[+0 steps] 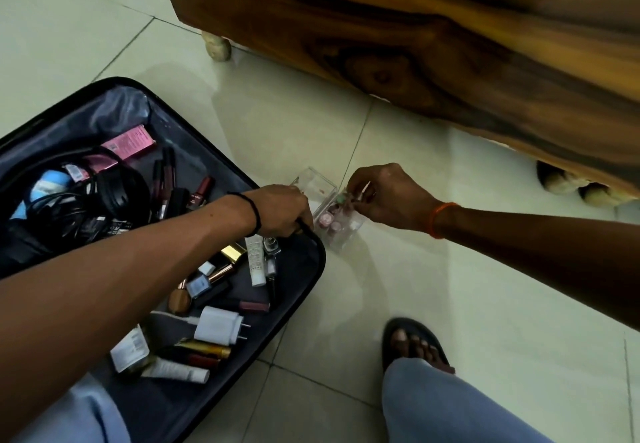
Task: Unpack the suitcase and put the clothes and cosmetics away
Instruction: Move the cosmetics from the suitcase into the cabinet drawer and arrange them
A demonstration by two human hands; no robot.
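Note:
An open dark suitcase (pixel 304 290) lies on the floor at the left, holding several cosmetics: lipsticks, tubes, nail polish bottles, a pink box (pixel 130 141), black cables (pixel 86 196) and a white charger plug (pixel 218 325). A clear plastic box (pixel 313 184) stands on the tiles just right of the suitcase, with small pink and green items inside. My left hand (pixel 282 210) is closed on a dark thin item at the suitcase rim, beside the box. My right hand (pixel 384 196) pinches a small slim item over the box's right end.
A wooden furniture piece (pixel 415 44) on round feet (pixel 216 45) fills the top and right. My sandalled foot (pixel 414 344) and jeans-clad legs are at the bottom. Pale floor tiles (pixel 485 304) stretch between the suitcase and the furniture.

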